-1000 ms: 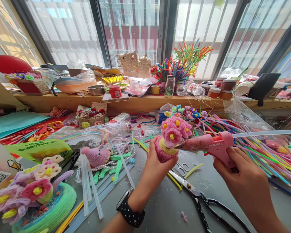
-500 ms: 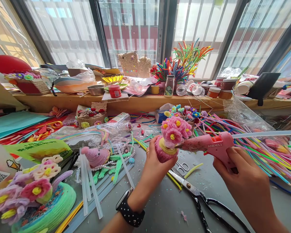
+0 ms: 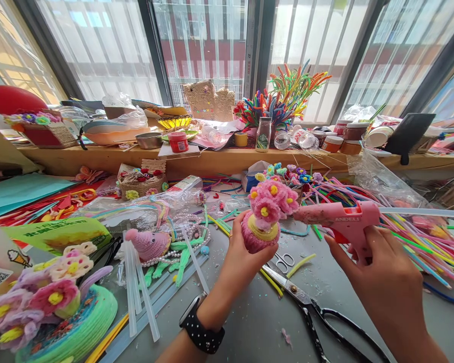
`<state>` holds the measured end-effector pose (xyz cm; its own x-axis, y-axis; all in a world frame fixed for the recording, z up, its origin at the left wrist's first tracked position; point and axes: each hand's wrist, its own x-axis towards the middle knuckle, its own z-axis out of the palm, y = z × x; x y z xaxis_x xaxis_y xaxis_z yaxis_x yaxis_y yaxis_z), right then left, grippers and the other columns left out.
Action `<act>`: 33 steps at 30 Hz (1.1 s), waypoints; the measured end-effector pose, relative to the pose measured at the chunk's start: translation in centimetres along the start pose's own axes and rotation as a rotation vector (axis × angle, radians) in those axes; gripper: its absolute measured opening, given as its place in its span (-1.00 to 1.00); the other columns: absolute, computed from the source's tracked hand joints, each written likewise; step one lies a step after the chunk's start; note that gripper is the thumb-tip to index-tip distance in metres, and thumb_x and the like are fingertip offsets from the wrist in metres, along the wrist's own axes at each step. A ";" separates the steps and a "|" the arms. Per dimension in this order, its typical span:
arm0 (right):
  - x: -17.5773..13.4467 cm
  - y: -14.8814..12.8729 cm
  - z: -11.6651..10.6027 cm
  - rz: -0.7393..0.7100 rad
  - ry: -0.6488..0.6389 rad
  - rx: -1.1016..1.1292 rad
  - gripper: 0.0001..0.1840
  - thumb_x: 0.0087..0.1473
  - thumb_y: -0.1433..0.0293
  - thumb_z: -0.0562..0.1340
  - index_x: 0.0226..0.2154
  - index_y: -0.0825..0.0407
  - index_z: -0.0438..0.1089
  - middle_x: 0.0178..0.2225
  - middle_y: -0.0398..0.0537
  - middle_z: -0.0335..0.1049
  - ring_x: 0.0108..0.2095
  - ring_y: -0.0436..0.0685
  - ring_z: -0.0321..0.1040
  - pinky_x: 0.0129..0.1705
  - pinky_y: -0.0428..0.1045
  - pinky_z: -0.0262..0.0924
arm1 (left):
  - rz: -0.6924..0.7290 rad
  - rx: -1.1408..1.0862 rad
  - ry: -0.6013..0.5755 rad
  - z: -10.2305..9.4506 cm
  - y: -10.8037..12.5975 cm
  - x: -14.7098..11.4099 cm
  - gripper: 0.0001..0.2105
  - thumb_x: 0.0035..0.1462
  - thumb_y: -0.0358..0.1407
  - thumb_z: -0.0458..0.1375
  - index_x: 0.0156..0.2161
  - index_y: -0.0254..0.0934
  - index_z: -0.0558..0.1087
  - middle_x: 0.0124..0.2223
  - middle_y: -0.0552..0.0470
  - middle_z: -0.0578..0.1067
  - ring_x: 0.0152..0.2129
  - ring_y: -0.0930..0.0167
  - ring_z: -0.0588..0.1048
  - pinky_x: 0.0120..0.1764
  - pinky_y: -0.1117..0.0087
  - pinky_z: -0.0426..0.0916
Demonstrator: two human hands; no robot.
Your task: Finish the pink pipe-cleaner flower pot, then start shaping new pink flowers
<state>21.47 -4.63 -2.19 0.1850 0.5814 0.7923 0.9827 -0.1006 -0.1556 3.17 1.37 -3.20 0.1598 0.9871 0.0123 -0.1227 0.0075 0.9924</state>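
Left hand (image 3: 232,259) grips the pink pipe-cleaner flowerpot (image 3: 254,240) above the bench (image 3: 249,315), right hand (image 3: 388,285) holds the ANDELI glue gun (image 3: 350,220); nozzle (image 3: 302,215) drift toward the flowers (image 3: 265,210) could smear glue on petals.

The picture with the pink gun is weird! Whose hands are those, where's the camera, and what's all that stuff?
There's no robot here, just one person's bare hands. The camera sits on that person's head, looking forward and down.

The left hand holds a fuzzy pink pot topped with pink flowers. The right hand holds the glue gun; a clear stick pokes out its back.

On the grey table lie big scissors and small scissors. Colourful fuzzy stems are piled on the right, and a pink knitted toy lies left of the pot.
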 end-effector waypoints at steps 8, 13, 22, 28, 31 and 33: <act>0.8 2.0 1.2 0.393 -0.221 0.172 -0.32 -0.22 -0.08 0.15 -0.23 0.15 0.28 -0.39 0.09 0.35 -0.46 0.20 0.29 -0.48 0.03 0.15 | -0.029 -0.138 -0.064 -0.4 1.2 -0.1 -0.23 -0.22 -0.30 0.30 0.10 -0.19 0.03 0.04 -0.14 0.34 -0.07 0.27 0.37 0.00 0.24 0.20; 0.7 3.0 2.5 0.352 -0.259 0.133 -0.34 -0.23 -0.05 0.14 -0.24 0.17 0.33 -0.32 0.17 0.40 -0.40 0.24 0.33 -0.43 0.05 0.17 | -0.070 -0.113 -0.037 -0.9 1.2 0.4 -0.34 -0.25 -0.24 0.32 0.01 -0.27 0.21 -0.01 -0.15 0.40 -0.05 0.21 0.35 -0.01 0.21 0.20; 0.3 4.5 4.5 0.322 -0.513 0.068 -0.60 -0.12 0.13 0.08 -0.37 0.10 0.36 -0.41 0.13 0.45 -0.44 0.22 0.37 -0.43 0.04 0.17 | -0.096 -0.184 -0.043 -1.6 0.7 1.2 -0.34 -0.29 -0.22 0.33 0.00 -0.22 0.25 0.00 -0.11 0.40 -0.05 0.20 0.35 0.00 0.18 0.21; -0.3 4.4 5.2 0.233 -0.632 0.106 -0.78 -0.13 0.21 0.12 -0.56 0.02 0.30 -0.52 -0.01 0.42 -0.51 0.16 0.36 -0.50 -0.03 0.13 | -0.098 -0.191 -0.059 -1.9 0.9 1.2 -0.36 -0.26 -0.25 0.31 0.01 -0.21 0.23 -0.01 -0.09 0.40 -0.05 0.22 0.35 0.00 0.20 0.21; -0.4 4.3 5.3 0.217 -0.648 0.110 -0.76 -0.11 0.20 0.12 -0.58 0.02 0.29 -0.54 -0.02 0.41 -0.53 0.16 0.35 -0.51 -0.02 0.12 | -0.116 -0.180 -0.062 -1.7 1.4 0.9 -0.36 -0.25 -0.24 0.31 0.01 -0.20 0.23 -0.01 -0.10 0.40 -0.07 0.23 0.36 -0.05 0.23 0.26; -0.5 4.4 5.4 0.205 -0.658 0.117 -0.74 -0.11 0.18 0.13 -0.60 0.02 0.30 -0.57 -0.02 0.40 -0.56 0.16 0.33 -0.53 -0.01 0.11 | -0.143 -0.165 -0.072 -1.5 1.7 0.7 -0.34 -0.26 -0.21 0.32 0.02 -0.20 0.22 0.00 -0.12 0.38 -0.10 0.21 0.38 -0.13 0.24 0.32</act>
<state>25.63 -0.99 -6.48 0.2853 0.9318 0.2244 0.9142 -0.1943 -0.3556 1.62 2.35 -1.69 0.2554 0.9602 -0.1128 -0.2512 0.1786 0.9513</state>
